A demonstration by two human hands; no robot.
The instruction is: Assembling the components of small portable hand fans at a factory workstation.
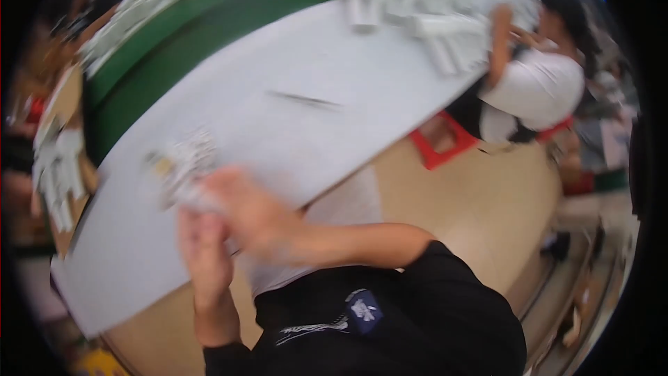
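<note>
My left hand [205, 247] and my right hand [254, 216] meet over the near edge of the table, both smeared by motion. Between their fingers shows a small whitish piece [198, 200], too blurred to name. The left fingers look closed, and the right ones bend in against the same spot. Just beyond them lies a heap of small white parts [198, 150], with a yellowish bit [163, 166] at its left side. Farther off on the table rests a thin, dark, pointed tool like tweezers [304, 99].
The long pale table [278, 49] has a green raised edge [209, 14] along its far side. White tubular parts [445, 28] are piled at its far right, before a seated person [532, 90]. A red stool [445, 141] stands beside it. More white pieces [62, 174] lie in a carton at left.
</note>
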